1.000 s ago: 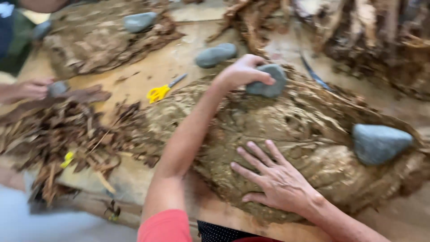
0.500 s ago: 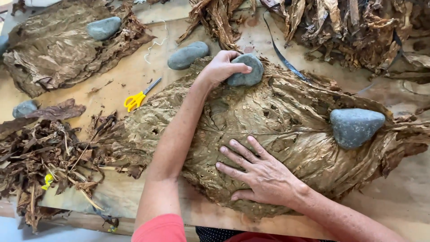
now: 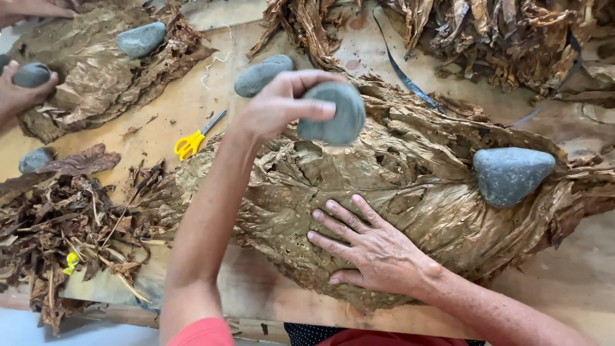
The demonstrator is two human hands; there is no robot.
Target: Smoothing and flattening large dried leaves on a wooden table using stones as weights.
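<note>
A wide stack of flattened brown dried leaves [image 3: 410, 186] lies on the wooden table in front of me. My left hand [image 3: 275, 106] holds a smooth grey stone [image 3: 333, 114] lifted above the stack's far left part. My right hand [image 3: 368, 247] presses flat, fingers spread, on the near middle of the leaves. A second grey stone [image 3: 510, 174] rests on the stack's right end.
Another grey stone [image 3: 261, 74] lies on the table beyond my left hand, and yellow-handled scissors [image 3: 192, 141] sit left of it. Another person's hand [image 3: 19, 86] grips a stone by a second leaf stack [image 3: 102, 77] at the far left. Loose leaf scraps [image 3: 70, 224] pile near left.
My left hand has lifted the grey stone off the leaf stack and drawn it toward me. My right hand stays pressed on the leaves.
</note>
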